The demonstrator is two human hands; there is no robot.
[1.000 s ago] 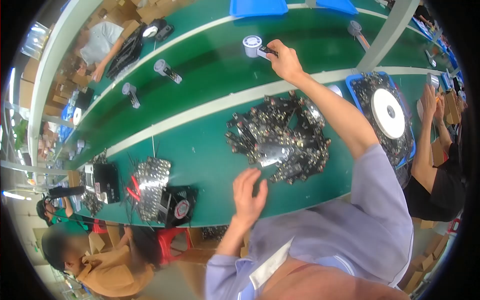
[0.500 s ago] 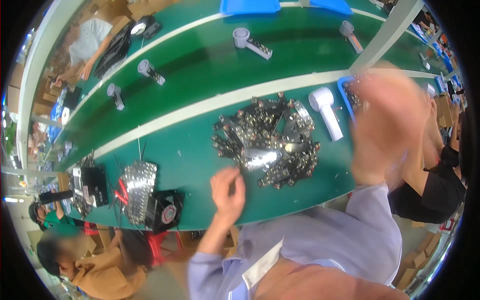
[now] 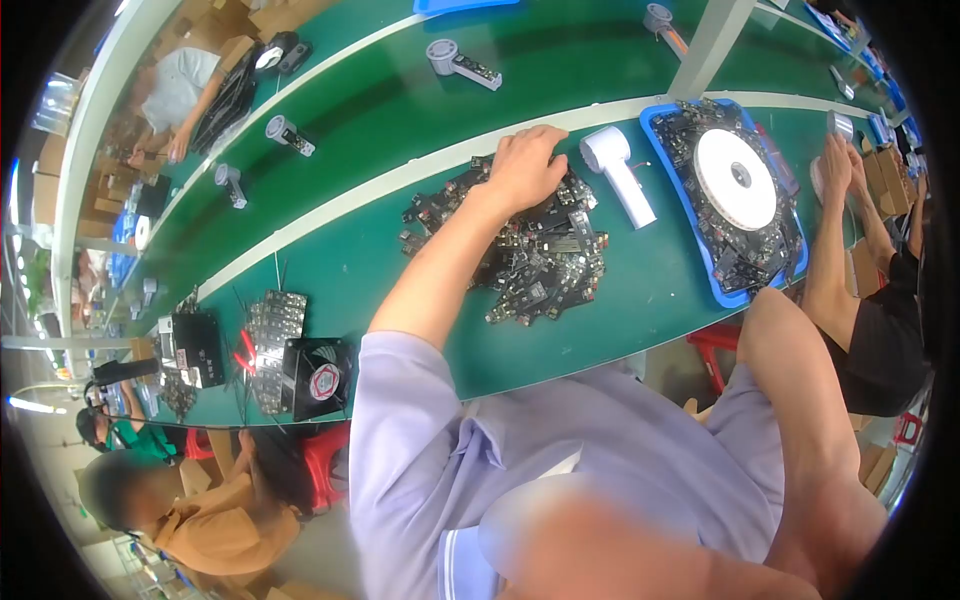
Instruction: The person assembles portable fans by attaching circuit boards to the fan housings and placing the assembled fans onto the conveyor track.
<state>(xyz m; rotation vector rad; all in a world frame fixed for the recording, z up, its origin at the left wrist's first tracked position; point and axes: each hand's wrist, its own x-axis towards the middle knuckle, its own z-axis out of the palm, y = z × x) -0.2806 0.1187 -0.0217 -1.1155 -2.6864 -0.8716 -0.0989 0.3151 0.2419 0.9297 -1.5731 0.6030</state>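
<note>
L hand [image 3: 525, 168] is palm-down over far side of the PCB pile [image 3: 545, 280], fingers bent, thumb set apart from them; can't tell if it's pinching a board. Forearm reaches over pile's left side. R arm [image 3: 800, 390] is bent back twd the body, elbow near the tray's near end; R hand can't be made out, so can't tell its state.

Pile sits mid-table, loose blk boards heaped on the green table [image 3: 360, 290]. Just R of it, white handheld fan [image 3: 628, 190] lies w/ round head far, handle twd near side. Further R, blue tray [image 3: 733, 298] full of similar boards, white reel [image 3: 715, 175] flat on top.

Beyond the pale rail [image 3: 330, 208], on the far green surface: grey fan [image 3: 463, 65] w/ board showing in its handle, plus others to L & far R.

L end of table: blk boxy fan unit [image 3: 322, 380], red-handled tool [image 3: 245, 350] by a batch of shiny boards [image 3: 275, 325], blk box [image 3: 205, 350] further L.

Far R, co-worker's hands [image 3: 840, 168] at a grey-white pc. Near L, person in brown top [image 3: 225, 525].
</note>
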